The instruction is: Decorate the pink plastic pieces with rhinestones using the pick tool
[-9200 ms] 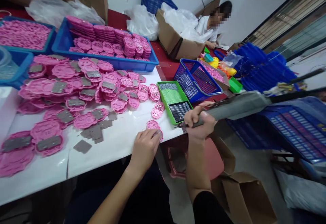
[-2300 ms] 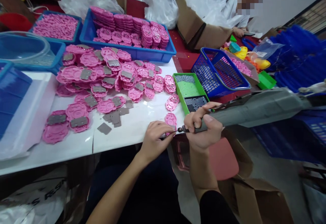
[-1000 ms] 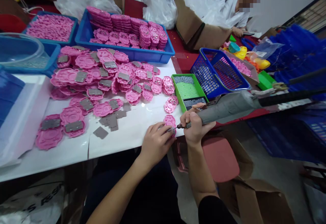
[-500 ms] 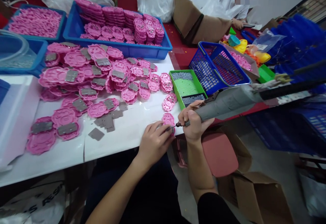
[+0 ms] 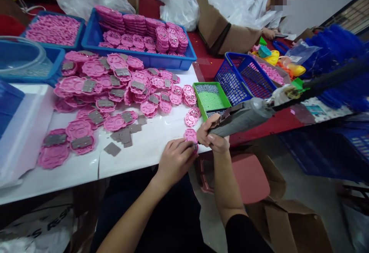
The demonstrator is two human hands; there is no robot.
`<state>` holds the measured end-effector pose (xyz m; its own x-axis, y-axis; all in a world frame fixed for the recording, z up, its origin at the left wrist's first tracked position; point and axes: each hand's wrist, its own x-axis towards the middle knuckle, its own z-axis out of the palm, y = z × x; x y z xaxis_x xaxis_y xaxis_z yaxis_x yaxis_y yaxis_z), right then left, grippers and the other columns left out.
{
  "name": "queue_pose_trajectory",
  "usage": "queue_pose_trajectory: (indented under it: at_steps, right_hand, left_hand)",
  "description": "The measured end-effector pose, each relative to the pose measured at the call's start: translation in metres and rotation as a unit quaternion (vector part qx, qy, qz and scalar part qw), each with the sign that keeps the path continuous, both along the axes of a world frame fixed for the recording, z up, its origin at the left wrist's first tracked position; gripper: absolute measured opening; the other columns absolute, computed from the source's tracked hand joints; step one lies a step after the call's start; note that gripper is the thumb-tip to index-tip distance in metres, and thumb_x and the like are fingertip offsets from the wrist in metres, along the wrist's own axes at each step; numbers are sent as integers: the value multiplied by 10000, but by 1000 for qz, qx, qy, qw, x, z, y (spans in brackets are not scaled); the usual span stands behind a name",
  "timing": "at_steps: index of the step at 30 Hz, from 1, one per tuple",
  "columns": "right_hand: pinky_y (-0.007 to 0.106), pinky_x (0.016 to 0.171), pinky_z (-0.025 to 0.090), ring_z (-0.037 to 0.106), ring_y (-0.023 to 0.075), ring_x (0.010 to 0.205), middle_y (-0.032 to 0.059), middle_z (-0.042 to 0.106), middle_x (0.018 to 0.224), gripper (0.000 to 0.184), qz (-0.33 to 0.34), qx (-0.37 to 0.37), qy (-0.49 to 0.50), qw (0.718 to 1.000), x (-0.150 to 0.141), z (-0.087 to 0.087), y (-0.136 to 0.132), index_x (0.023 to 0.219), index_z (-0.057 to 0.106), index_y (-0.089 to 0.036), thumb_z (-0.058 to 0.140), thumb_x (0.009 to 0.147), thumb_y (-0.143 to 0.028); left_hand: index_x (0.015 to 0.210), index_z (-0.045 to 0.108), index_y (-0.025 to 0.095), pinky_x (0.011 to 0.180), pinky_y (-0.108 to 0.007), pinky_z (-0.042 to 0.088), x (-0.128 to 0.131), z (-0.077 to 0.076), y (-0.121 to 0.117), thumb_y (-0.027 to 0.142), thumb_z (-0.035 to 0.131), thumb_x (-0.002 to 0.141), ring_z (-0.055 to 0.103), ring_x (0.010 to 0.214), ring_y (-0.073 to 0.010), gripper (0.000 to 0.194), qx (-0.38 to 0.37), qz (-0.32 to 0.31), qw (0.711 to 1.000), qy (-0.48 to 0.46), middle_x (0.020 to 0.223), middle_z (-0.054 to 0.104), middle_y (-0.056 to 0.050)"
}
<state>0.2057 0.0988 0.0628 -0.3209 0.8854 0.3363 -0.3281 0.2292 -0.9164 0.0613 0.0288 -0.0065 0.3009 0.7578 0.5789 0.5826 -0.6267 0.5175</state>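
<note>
Gripping a grey, tube-shaped hand tool (image 5: 245, 118) with a black cord at its rear, the right hand (image 5: 212, 138) was closed around the tool's front end, its dark tip pointing left, at the left fingertips. The left hand (image 5: 177, 155) was curled over the near end of a pink, scalloped plastic piece (image 5: 190, 134), holding it at the edge of the white surface (image 5: 147, 145); whether the tip touched the piece was too small to tell. Just beyond lay another pink piece with metallic details (image 5: 192, 116), near a green rectangular plastic tray (image 5: 211, 100) with small metal parts at its far end. To the left, pink plastic shells (image 5: 139, 81), many bearing grey plates, were heaped on the surface, with loose flat grey plates (image 5: 112, 149) in front. Behind the heap stood a blue plastic bin (image 5: 144, 58) of stacked pink pieces. A blue mesh basket (image 5: 232, 81) stood just beside the tray.
</note>
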Motion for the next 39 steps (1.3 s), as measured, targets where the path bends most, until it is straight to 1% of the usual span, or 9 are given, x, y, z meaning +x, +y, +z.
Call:
queue_pose_trajectory:
  at_steps: [3,6,9,12,14,18,22,30,39]
  right_hand:
    - [188,313,313,298,56,275,-144,432,457,220,-53,20,40,998,5,12,-1,904,563,-250,719,787,-352]
    - [195,315,305,274,61,273,-131,423,458,145,-180,66,90,977,19,31,-2,926,608,-248,612,783,-270]
    - [215,319,295,281,72,280,-122,406,444,164,-311,89,104,941,38,46,4,868,616,-235,569,712,-218]
    - [220,331,268,312,78,295,-125,398,441,141,-418,77,83,901,52,49,16,828,574,-235,578,690,-207]
    - [218,331,248,323,81,294,-132,395,443,152,-451,74,70,887,56,45,25,860,557,-235,581,710,-232]
    - [217,334,263,365,83,301,-135,410,456,179,-455,70,44,887,60,31,42,895,543,-233,601,728,-259]
    - [211,342,292,360,70,301,-139,418,449,177,-448,70,29,891,64,22,57,874,537,-239,596,709,-254]
    - [208,330,271,359,72,288,-137,428,430,158,-426,55,47,902,68,19,65,854,552,-234,601,704,-253]
    - [207,325,281,353,68,291,-136,422,426,150,-418,39,49,906,67,19,63,824,557,-223,594,680,-242]
  left_hand:
    - [1124,700,206,911,-434,538,-1,1,0,286,694,973,682,1092,-271,170,-4,-4,1000,15,1156,775,-61]
    - [1184,677,193,916,-447,543,-2,4,-1,262,650,988,672,1106,-284,209,2,-13,999,52,1177,755,-83]
    - [1182,677,182,966,-483,546,-2,8,-4,187,620,948,651,1169,-321,241,7,-25,996,83,1186,729,-110]
    - [1153,680,175,1120,-532,489,-5,10,-6,99,586,856,645,1225,-322,320,-1,-52,996,72,1189,717,-118]
    - [1123,675,175,1194,-542,437,-7,8,-6,59,550,833,639,1271,-303,336,7,-76,996,54,1210,715,-117]
    - [1043,673,158,1174,-539,473,-11,2,-5,22,516,872,612,1332,-305,269,46,-80,995,37,1315,684,-156]
    - [1063,680,138,1015,-510,592,-10,-2,-4,18,526,904,680,1206,-319,252,80,-43,995,47,1263,708,-174]
    - [1113,678,105,989,-492,622,-8,-4,-4,29,539,886,671,1221,-350,277,91,-50,993,58,1244,713,-194]
    - [1115,681,118,994,-481,616,-4,-6,-5,83,594,930,677,1209,-336,208,96,-38,993,62,1233,723,-176]
